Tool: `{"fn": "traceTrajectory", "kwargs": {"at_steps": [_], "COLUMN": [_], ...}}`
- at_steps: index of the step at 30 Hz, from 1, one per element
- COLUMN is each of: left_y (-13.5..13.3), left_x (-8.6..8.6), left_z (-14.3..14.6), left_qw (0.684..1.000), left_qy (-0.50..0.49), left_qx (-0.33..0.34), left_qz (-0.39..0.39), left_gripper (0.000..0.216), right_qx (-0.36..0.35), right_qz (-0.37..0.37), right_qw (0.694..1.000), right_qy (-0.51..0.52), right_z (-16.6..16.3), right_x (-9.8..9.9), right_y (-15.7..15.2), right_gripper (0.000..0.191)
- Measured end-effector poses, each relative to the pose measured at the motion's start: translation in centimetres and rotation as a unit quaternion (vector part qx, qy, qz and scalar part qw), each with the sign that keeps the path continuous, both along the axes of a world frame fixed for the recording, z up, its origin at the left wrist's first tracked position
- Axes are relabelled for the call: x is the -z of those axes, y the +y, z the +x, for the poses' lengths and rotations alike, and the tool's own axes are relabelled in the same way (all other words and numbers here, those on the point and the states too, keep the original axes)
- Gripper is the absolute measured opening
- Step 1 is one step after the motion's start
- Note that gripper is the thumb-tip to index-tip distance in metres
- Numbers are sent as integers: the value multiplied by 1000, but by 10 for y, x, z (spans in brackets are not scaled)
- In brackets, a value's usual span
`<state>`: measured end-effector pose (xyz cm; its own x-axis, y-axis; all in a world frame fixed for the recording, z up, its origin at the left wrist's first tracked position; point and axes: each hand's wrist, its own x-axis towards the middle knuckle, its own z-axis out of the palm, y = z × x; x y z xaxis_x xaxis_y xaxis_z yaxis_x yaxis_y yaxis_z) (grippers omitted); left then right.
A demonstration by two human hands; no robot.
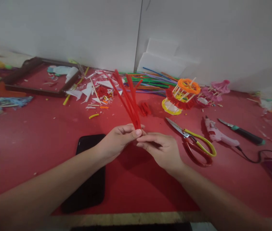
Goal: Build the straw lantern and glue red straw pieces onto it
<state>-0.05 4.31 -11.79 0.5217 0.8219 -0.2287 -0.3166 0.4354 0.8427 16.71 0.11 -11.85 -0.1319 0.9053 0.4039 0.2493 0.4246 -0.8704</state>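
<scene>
A bundle of red pipe cleaners (pixel 129 102) fans upward from my left hand (pixel 120 139), which is closed around its lower end with the thumb pressed on it. Just below and to the right, my right hand (pixel 163 149) pinches with thumb and forefinger against the left fingertips; what lies in that pinch is hidden. Behind the bundle, several short red pieces (pixel 144 109) lie on the red table (pixel 131 192). Scissors (pixel 191 139) with one yellow and one red handle lie partly open to the right. A black phone (pixel 87 179) lies under my left forearm.
A pink glue gun (pixel 219 133) with a cord and a craft knife (pixel 243 131) lie at right. Behind stand an orange, red and yellow stick model (pixel 182 94) and a pink one (pixel 214 91). Coloured pipe cleaners (pixel 150 80), scraps (pixel 99 91) and a brown frame (pixel 34 89) line the back.
</scene>
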Motion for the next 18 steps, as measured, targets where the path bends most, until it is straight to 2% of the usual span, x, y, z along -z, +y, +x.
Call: {"fn": "traceTrajectory", "kwargs": {"at_steps": [3, 6, 9, 11, 13, 16, 18], "left_y": [-1, -4, -7, -9, -11, -13, -14], "left_x": [-1, -4, -8, -11, -13, -13, -11], "left_z": [1, 1, 1, 2, 4, 7, 7], "left_qw": [1000, 997, 988, 980, 972, 964, 963], "left_qy": [18, 58, 109, 140, 162, 158, 154], "left_qx": [-2, -39, -73, -90, -115, -148, -140], "left_qz": [-7, 31, 85, 105, 123, 153, 173], "left_gripper": [27, 29, 47, 68, 75, 49, 27], "right_qx": [-15, -5, 18, 34, 50, 62, 63], "right_qz": [-142, -199, -162, -106, -47, 14, 29], "right_qw": [981, 967, 980, 992, 998, 996, 995], "right_qy": [130, 160, 111, 56, -2, -57, -71], "right_z": [-4, -7, -9, -10, -11, -12, -12], "right_x": [-1, -1, -1, 0, 1, 3, 4], "right_y": [0, 0, 0, 1, 1, 1, 1], "right_gripper": [9, 8, 9, 10, 13, 17, 20]}}
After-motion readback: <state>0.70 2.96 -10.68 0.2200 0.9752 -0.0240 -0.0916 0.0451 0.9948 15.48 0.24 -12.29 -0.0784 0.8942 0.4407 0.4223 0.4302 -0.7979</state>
